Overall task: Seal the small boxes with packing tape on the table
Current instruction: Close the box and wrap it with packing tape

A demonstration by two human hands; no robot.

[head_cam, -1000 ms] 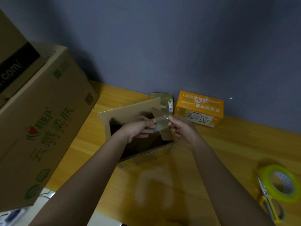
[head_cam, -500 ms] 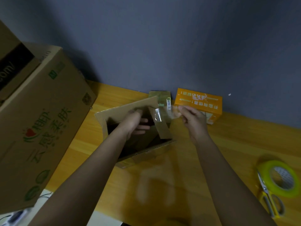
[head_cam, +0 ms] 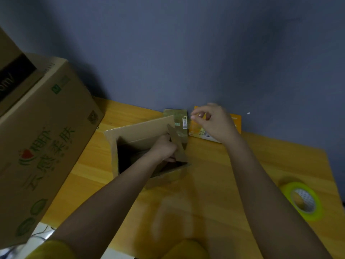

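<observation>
Open brown cardboard box (head_cam: 130,144) at frame centre on the table (head_cam: 214,184).
Your left hand (head_cam: 164,149) grips its raised right flap (head_cam: 177,144); your right hand (head_cam: 212,121) pinches something I cannot make out, above the orange box (head_cam: 236,121).

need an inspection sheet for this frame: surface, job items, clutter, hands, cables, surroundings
Surface: wooden table, lit dimly.
Job's things: open cardboard box, flaps up; yellow-green tape roll at right edge; orange box and small brown box by the wall.
Clutter: large printed carton at left.
Hands: left hand grips a box flap; right hand raised, fingertips pinched, contents unclear.
Cables: thin wire, lower left, uncertain.
Surroundings: grey-blue wall.
</observation>
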